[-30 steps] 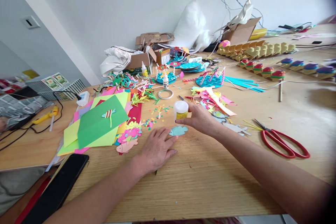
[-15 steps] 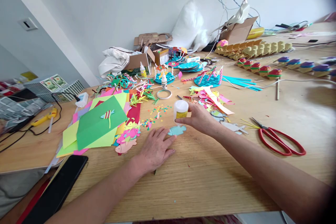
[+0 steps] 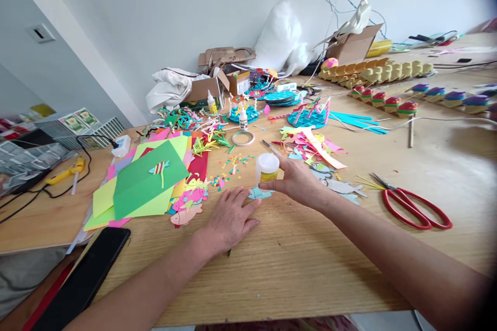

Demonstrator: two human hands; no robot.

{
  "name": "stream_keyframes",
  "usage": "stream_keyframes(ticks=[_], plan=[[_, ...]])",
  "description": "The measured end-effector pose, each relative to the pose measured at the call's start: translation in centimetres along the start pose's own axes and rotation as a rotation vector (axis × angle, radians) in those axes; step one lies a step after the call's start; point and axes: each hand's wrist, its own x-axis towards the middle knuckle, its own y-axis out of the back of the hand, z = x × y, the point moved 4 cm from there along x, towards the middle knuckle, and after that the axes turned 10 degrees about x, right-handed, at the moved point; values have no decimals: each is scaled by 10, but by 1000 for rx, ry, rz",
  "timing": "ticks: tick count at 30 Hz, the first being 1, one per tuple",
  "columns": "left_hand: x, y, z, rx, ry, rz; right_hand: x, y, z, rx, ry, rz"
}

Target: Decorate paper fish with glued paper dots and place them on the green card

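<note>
My right hand (image 3: 297, 182) is closed round a translucent white glue bottle (image 3: 267, 169) with a yellow label, held over the light-blue paper fish (image 3: 262, 194). The bottle hides the upper part of this fish; whether it touches the paper I cannot tell. Flat on the table lies my left hand (image 3: 232, 220), fingers spread, its fingertips at the fish's left end. A thin dark tip (image 3: 229, 252) pokes out from below that hand; the rest is hidden. Several cut paper fish (image 3: 189, 201) overlap to the left, and grey paper fish (image 3: 344, 186) lie beyond my right wrist.
Red-handled scissors (image 3: 415, 209) lie at right. Coloured paper sheets (image 3: 151, 186) are stacked at left, near a black phone (image 3: 99, 269). Behind are paper scraps (image 3: 306, 145), a tape roll (image 3: 243, 138), a small glue bottle (image 3: 243, 120) and egg-carton strips (image 3: 376, 72).
My right hand has lowered the glue bottle slightly, and it now covers more of the blue fish. My left hand stays in place. The view has shifted a little.
</note>
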Motion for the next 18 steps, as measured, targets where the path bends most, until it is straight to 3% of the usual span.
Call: stream_keyframes(ticks=[18], plan=[[0, 1, 0, -7, 8, -3, -3, 2, 0, 8, -21, -1]])
